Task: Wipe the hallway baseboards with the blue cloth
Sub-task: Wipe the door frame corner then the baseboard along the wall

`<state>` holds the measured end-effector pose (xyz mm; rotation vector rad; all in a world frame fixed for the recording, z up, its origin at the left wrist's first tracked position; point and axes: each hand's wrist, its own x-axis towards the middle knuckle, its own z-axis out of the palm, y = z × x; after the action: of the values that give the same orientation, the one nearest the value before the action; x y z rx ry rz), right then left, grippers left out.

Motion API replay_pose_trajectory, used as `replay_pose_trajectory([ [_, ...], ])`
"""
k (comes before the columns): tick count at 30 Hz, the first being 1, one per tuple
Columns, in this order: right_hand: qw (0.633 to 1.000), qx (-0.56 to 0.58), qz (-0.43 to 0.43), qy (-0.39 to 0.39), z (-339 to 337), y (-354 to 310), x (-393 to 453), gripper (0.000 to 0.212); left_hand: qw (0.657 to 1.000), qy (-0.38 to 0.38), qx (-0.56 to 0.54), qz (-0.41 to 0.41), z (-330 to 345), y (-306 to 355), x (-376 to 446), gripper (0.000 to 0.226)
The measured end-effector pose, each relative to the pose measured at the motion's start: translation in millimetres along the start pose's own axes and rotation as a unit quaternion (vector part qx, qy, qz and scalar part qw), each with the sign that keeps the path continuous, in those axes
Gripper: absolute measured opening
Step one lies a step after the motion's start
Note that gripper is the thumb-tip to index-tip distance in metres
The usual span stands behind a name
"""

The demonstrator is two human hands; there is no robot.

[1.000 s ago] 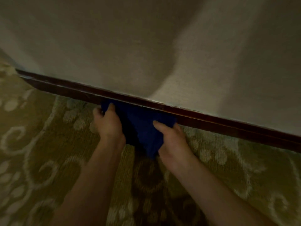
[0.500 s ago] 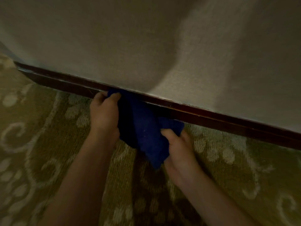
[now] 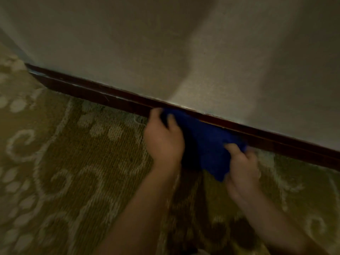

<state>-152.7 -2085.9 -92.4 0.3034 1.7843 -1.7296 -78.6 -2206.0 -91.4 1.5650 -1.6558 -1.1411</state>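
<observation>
Carpet: an olive-green floor covering (image 3: 77, 162) with pale scroll and dot patterns fills the near and left part of the view; it runs up to the foot of the wall.
Forearms: two bare forearms reach in from the near edge toward the wall, the left one from near centre, the right one from the near right.
Right hand: the right hand (image 3: 242, 168) has thumb and fingers curled onto the near right part of the cloth, pinching it; the picture is blurred, so the finger detail is unclear.
Left hand: the left hand (image 3: 163, 137) grips the far left end of the cloth, fingers curled over its top edge beside the trim.
Blue cloth: the blue cloth (image 3: 207, 146) hangs bunched between the two hands, its far edge pressed against the baseboard, its near corner drooping toward the carpet.
Baseboard: the dark reddish-brown baseboard (image 3: 95, 92) runs as a slanted band from far left to right.
Wall: a plain beige wall (image 3: 165, 43) rises beyond it, partly shadowed.
</observation>
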Motion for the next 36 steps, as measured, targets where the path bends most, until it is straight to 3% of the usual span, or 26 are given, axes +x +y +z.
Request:
replay_pose_trajectory([
  [4,0.997,0.004,0.031,-0.074,25.0,17.2,-18.4,0.024,0.995,0.102,-0.013,-0.015,-6.4,3.9,10.7,0.034],
  [6,0.998,0.002,0.016,-0.056,21.3,9.4,-17.4,0.021,0.995,0.100,0.010,0.015,10.2,9.2,-12.0,0.032],
  [9,0.999,0.017,-0.022,0.046,-15.0,-14.3,4.7,0.019,0.989,0.017,0.056,0.135,42.1,18.5,-52.2,0.018],
  [11,0.994,0.001,-0.044,0.104,-49.7,-23.2,15.2,0.018,0.947,-0.095,0.145,0.270,64.6,28.5,-73.4,0.012],
  [13,0.992,-0.010,-0.036,0.121,-76.0,-22.8,16.1,0.020,0.902,-0.220,0.213,0.305,77.7,38.7,-82.6,0.013],
  [14,0.993,-0.006,-0.031,0.117,-82.0,-21.4,14.5,0.022,0.900,-0.238,0.216,0.295,79.0,40.8,-80.6,0.014],
  [16,0.994,0.021,-0.027,0.100,-82.2,-18.2,13.0,0.024,0.929,-0.201,0.150,0.271,68.3,34.1,-69.6,0.013],
  [18,0.995,0.070,-0.007,0.068,-69.9,-15.8,14.7,0.021,0.971,-0.151,0.028,0.185,43.0,23.1,-52.9,0.009],
  [20,0.992,0.115,0.043,-0.003,-46.2,-13.9,14.5,0.028,0.987,-0.115,-0.093,0.069,10.3,16.9,-30.7,0.013],
  [24,0.979,0.145,0.082,-0.121,27.3,-9.4,4.9,0.035,0.961,-0.049,-0.257,-0.084,-51.3,-0.5,17.4,0.010],
  [29,0.971,0.058,0.173,-0.154,75.5,8.0,-1.8,0.038,0.933,-0.070,-0.263,-0.237,-84.4,-46.1,18.9,0.012],
  [31,0.960,0.008,0.199,-0.197,73.0,19.1,-8.8,0.049,0.925,-0.071,-0.277,-0.250,-92.1,-55.6,17.3,0.019],
  [36,0.950,0.035,0.186,-0.248,96.2,19.4,-11.3,0.031,0.929,0.000,-0.310,-0.203,-97.9,-47.8,73.8,0.009],
])
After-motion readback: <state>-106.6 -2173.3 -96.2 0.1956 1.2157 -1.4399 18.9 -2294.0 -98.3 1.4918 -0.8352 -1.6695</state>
